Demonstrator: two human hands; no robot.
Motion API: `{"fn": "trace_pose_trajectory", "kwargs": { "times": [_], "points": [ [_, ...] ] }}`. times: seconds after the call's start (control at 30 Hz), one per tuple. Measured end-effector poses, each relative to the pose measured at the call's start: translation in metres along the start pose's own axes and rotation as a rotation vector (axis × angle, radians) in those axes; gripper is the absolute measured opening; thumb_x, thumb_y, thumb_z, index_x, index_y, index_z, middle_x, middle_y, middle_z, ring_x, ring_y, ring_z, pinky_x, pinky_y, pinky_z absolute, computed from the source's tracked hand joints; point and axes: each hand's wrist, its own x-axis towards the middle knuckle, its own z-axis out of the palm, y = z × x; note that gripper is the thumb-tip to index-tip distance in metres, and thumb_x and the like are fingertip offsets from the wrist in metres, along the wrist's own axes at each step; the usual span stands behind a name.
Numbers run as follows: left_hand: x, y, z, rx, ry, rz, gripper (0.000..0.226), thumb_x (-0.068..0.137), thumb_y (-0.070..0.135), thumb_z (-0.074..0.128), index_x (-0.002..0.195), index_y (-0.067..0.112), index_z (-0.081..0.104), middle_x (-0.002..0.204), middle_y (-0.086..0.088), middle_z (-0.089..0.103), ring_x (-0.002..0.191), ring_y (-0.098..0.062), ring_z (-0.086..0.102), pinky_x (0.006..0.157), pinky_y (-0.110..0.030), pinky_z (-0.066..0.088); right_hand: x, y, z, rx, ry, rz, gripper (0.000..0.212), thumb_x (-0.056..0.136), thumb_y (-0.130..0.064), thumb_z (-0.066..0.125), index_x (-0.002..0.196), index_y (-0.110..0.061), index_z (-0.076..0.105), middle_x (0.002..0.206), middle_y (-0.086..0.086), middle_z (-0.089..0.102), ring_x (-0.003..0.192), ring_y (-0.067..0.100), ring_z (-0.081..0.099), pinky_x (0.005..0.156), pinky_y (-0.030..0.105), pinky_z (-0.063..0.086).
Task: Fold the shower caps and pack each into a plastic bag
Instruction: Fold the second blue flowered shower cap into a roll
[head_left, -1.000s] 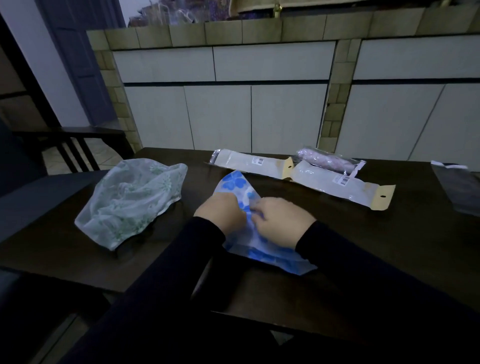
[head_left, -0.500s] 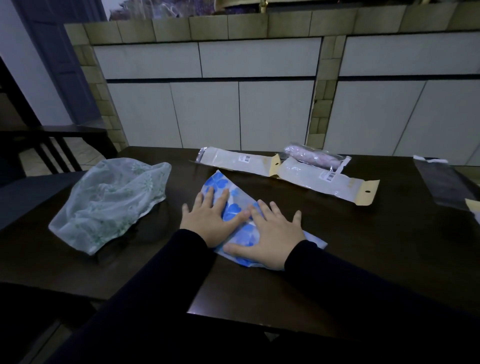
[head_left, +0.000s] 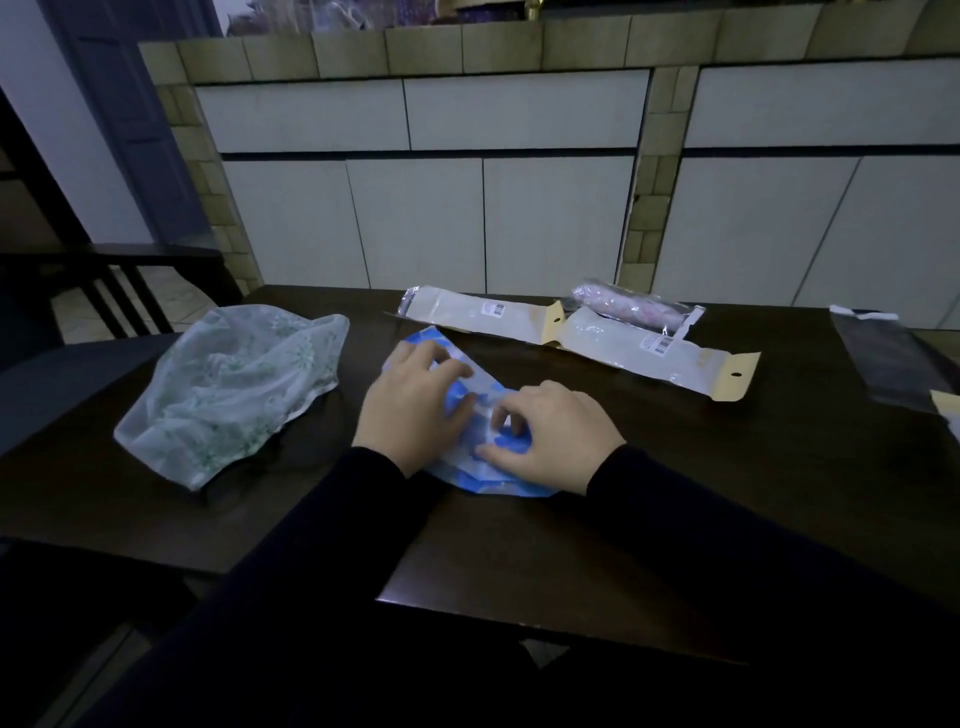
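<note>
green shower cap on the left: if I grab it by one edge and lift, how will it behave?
The green shower cap would probably hang limp, since it lies crumpled in soft folds on the table. It is likely very light: the film is thin and see-through. A push would probably bunch it rather than slide it whole.

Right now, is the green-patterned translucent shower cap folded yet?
No, the green-patterned translucent shower cap lies loose and crumpled on the dark wooden table, apart from both hands working the blue floral shower cap.

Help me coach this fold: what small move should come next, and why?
Probably fold the blue flowered shower cap over once more. Both hands, left and right, grip it on the table, and it looks wider than the narrow plastic bags behind it.
</note>
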Motion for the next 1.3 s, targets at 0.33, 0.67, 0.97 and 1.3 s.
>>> {"fn": "trace_pose_trajectory", "kwargs": {
  "times": [0.33,0.67,0.97,1.3],
  "points": [
    [-0.024,-0.008,-0.019,-0.508,-0.492,-0.053,0.053,0.061,0.077,0.064,0.099,0.041,0.066,0.091,0.016,0.055,0.084,0.0,0.056,0.074,-0.014,0.042,-0.001,0.045,-0.009,0.194,-0.049,-0.26,0.023,0.086,-0.019,0.057,0.103,-0.026,0.072,0.097,-0.006,0.069,0.092,0.011,0.061,0.083,0.029,0.049],
    [-0.026,0.011,-0.02,-0.588,-0.43,0.091,0.027,0.072,0.049,0.077,0.089,0.029,0.074,0.084,0.014,0.061,0.071,-0.007,0.057,0.064,-0.02,0.045,-0.002,0.055,0.003,0.332,-0.051,-0.316,0.023,0.082,-0.03,0.072,0.106,-0.029,0.07,0.105,-0.011,0.058,0.1,0.003,0.055,0.088,0.023,0.046],
    [-0.031,0.003,-0.02,-0.668,-0.361,-0.118,0.014,0.082,0.021,0.072,0.075,0.03,0.066,0.064,0.013,0.06,0.058,0.0,0.054,0.058,-0.012,0.039,-0.01,0.06,-0.014,0.458,-0.148,-0.378,0.052,0.064,-0.056,0.078,0.103,-0.023,0.068,0.102,-0.009,0.063,0.096,0.01,0.06,0.083,0.034,0.05],
    [-0.032,0.014,-0.032,-0.368,-0.256,0.144,0.022,0.074,0.05,0.073,0.081,0.031,0.065,0.074,0.025,0.048,0.066,0.005,0.05,0.06,-0.009,0.038,-0.005,0.056,-0.004,0.208,-0.176,-0.399,0.025,0.088,-0.037,0.062,0.108,-0.029,0.073,0.107,-0.013,0.053,0.095,0.004,0.054,0.079,0.032,0.05]
  ]
}}
